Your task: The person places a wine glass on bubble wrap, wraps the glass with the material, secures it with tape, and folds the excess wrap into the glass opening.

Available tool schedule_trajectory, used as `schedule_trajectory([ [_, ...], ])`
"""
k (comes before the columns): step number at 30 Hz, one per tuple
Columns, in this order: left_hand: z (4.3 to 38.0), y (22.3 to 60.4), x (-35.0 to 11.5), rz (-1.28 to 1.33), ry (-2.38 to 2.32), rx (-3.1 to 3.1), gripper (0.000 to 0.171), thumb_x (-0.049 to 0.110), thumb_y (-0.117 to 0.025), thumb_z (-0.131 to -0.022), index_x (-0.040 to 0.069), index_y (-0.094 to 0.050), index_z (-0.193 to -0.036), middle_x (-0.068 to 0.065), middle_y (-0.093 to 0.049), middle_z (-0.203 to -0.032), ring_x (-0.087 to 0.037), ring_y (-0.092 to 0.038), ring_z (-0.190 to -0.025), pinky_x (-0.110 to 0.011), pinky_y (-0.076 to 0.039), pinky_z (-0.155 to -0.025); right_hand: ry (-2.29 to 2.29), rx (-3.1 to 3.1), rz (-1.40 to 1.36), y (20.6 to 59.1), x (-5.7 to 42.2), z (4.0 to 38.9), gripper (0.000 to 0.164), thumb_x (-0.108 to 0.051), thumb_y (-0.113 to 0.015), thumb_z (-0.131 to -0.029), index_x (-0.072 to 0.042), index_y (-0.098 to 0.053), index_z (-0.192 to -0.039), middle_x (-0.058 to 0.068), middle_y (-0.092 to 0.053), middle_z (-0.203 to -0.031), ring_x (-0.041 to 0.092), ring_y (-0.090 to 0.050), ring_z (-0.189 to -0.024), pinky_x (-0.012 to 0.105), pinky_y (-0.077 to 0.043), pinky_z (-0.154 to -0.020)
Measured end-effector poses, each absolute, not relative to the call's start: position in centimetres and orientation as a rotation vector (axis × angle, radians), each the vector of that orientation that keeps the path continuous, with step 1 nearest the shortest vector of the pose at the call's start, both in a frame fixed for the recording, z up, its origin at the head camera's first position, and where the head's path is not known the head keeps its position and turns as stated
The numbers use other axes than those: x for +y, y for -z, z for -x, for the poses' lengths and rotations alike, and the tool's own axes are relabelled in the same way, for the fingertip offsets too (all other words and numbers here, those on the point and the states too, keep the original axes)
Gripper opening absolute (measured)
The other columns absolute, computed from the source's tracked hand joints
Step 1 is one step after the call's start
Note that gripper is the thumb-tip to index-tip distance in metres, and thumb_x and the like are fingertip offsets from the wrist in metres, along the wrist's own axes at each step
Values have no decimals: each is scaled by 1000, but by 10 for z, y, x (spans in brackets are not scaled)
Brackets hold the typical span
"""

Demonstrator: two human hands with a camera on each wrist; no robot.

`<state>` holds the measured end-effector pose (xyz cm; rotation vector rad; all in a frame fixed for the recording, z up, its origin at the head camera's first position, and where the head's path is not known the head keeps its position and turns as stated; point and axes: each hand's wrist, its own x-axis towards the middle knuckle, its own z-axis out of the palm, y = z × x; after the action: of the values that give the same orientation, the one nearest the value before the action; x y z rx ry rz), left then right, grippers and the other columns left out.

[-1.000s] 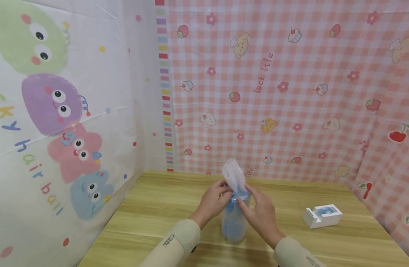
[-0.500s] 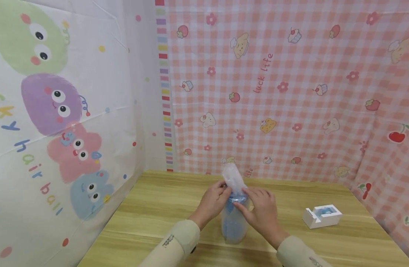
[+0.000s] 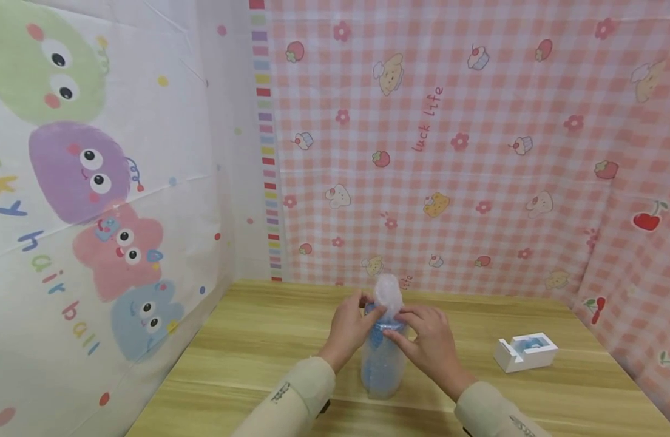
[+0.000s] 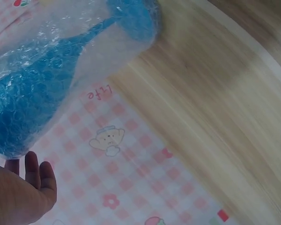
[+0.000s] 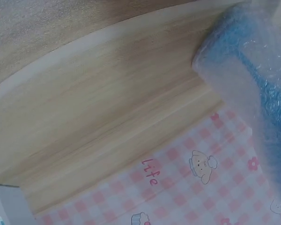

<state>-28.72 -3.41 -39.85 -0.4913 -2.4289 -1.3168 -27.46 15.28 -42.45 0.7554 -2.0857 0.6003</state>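
A blue goblet (image 4: 37, 89), with a wide bowl, thin stem and broad foot showing through, stands upright inside bubble wrap (image 3: 383, 370) on the table. The wrap's loose end (image 3: 388, 291) sticks up above the bowl. My left hand (image 3: 347, 328) holds the wrap at the left of the top, thumb across the front. At the right of the same top, my right hand (image 3: 430, 341) pinches the wrap between thumb and forefinger. Fingers (image 4: 33, 173) of the left hand curl close by the wrap's top edge in the left wrist view; the right hand is almost wholly outside the right wrist view.
To the right on the wooden table (image 3: 247, 340) sits a white tape dispenser (image 3: 526, 353) with a blue roll in it. A pink checked cloth (image 3: 477, 170) hangs behind, and a white cartoon cloth (image 3: 204, 152) hangs at the left.
The loose end of the wrap has sunk lower and leaned less to the left. My left thumb has moved right across the wrap's top; my right fingers have shifted slightly. The goblet stays in place.
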Motion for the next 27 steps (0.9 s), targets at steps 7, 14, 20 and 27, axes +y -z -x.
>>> schedule_trajectory([
  [7, 287, 396, -35, 511, 1304, -2407, 32, 21, -68, -95, 14, -58, -125, -7, -70, -105, -28, -65, -99, -38, -54, -78, -619, -2144, -707, 422, 151, 273, 74, -36, -88, -69, 1, -58, -127, 8, -73, -95, 29, -66, -90, 56, -44, -91],
  [14, 286, 398, -36, 523, 1208, -2410, 24, 14, -64, -92, 10, -69, -116, -6, -71, -109, -23, -65, -102, -40, -55, -83, -508, -2060, -785, 417, 151, 275, 61, -48, -79, -76, -7, -69, -120, 8, -73, -92, 27, -67, -81, 56, -48, -88],
  [20, 285, 401, -40, 525, 1287, -2444, 36, 31, -46, -101, 13, -71, -119, -3, -68, -120, -22, -62, -111, -44, -52, -90, -558, -2103, -746, 417, 148, 274, 48, -36, -88, -70, -5, -74, -105, 10, -71, -97, 28, -66, -84, 51, -50, -82],
  [27, 287, 398, -39, 532, 1329, -2470, 40, 52, -52, -99, 17, -69, -106, 0, -66, -111, -22, -60, -107, -43, -50, -89, -664, -2066, -823, 418, 145, 276, 40, -23, -91, -68, -3, -74, -98, 16, -64, -118, 32, -64, -100, 55, -51, -85],
])
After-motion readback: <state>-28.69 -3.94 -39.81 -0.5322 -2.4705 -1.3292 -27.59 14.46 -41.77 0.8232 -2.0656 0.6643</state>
